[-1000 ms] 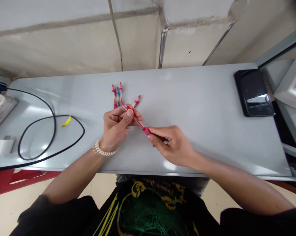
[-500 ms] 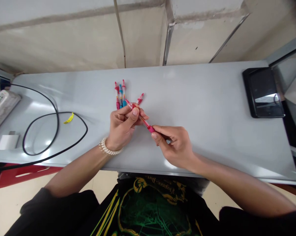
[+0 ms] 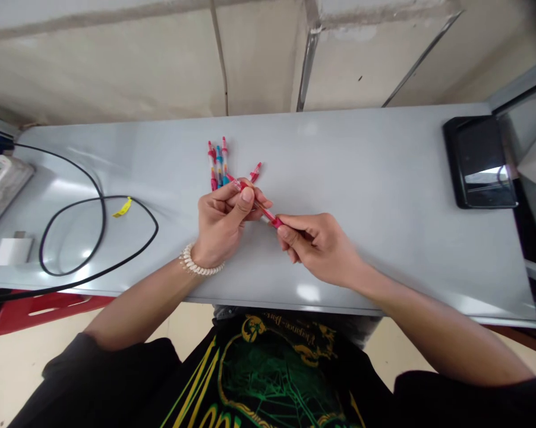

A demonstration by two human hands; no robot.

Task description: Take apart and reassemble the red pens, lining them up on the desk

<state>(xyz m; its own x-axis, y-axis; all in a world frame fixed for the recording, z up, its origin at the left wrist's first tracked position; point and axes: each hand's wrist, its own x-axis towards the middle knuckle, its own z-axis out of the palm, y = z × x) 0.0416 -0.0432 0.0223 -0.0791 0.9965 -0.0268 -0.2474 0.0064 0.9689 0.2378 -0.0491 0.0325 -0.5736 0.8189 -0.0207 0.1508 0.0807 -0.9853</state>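
Observation:
A red pen (image 3: 262, 211) slants between both hands above the grey table (image 3: 361, 178). My left hand (image 3: 223, 223), with a shell bracelet at the wrist, pinches the pen's upper part between thumb and fingers. My right hand (image 3: 317, 246) grips the pen's lower, darker pink end with its fingertips. Just beyond my left hand lie several more red and blue pens (image 3: 218, 163) side by side on the table, and one short red piece (image 3: 255, 172) lies to their right.
A black phone (image 3: 479, 160) lies at the table's right end beside a glass-fronted case. A black cable (image 3: 98, 226) with a yellow tag (image 3: 122, 207) loops at the left, near a white charger (image 3: 10, 252) and a power strip (image 3: 0, 181). A concrete wall runs behind.
Both hands kept their hold on the pen; my right hand's fingers slid slightly closer to my left hand. The camera shifted a little, moving the scene up and rightward.

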